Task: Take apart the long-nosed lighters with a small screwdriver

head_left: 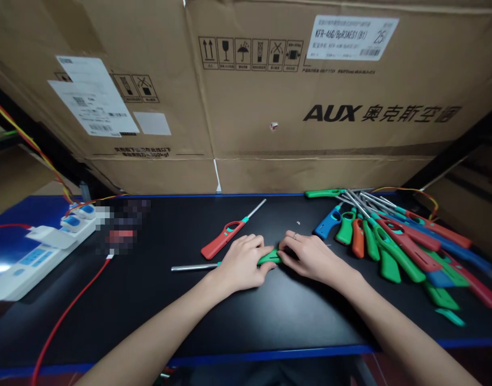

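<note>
A green long-neck lighter (269, 258) lies crosswise over the black table, its metal tube pointing left. My left hand (246, 261) is closed round its body, thumb and fingers pinching the green handle. At the handle's right end, the fingers of my right hand (304, 254) are bent and pressed against it; whether they hold some small part there is hidden. Just beyond my left hand lies a red long-neck lighter (221, 239), its tube slanting up to the right.
Many green, red, blue and orange lighters (390, 236) are heaped at the right. A white power strip (40, 254) with plugs and a red cable (74, 308) occupies the left. A large cardboard box (249, 107) stands along the back. A tiny scrap (298, 222) lies beyond my right hand.
</note>
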Tool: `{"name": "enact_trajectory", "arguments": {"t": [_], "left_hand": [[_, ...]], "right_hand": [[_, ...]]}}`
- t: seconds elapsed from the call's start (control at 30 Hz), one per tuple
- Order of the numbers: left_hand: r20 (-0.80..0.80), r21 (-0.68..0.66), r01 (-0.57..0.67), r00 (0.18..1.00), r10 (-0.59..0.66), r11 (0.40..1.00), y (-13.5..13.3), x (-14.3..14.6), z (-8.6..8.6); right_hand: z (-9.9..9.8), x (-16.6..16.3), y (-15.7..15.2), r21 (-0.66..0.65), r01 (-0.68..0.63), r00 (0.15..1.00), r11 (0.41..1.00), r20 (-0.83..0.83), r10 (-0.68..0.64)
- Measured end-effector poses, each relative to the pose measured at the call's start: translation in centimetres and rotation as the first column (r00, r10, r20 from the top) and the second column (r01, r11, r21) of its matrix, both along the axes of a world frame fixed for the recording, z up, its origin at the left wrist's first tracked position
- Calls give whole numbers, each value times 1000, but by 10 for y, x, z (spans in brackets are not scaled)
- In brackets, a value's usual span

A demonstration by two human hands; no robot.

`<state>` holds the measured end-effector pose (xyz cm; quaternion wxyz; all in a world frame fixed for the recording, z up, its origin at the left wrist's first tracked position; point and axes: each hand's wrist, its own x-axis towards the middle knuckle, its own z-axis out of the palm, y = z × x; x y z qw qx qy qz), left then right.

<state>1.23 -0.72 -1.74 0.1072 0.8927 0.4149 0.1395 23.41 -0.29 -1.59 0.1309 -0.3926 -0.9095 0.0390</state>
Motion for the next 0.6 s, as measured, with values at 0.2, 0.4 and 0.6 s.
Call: {"name": "enact_trajectory", "arguments": {"t": [0.2,0.4,0.6], "left_hand": [[-2,-40,102,995,-102,994,-2,-3,8],[-40,-47,279,959,-281,959,-4,-8,15],[-65,-28,320,945,-321,947,-3,-6,14]], "right_hand": [[-4,-10,-8,136,25,985,990,167,-47],[-7,-12,-21,210,-32,980,977,198,-11],[11,5,-20,10,-93,977,996,193,90]]}}
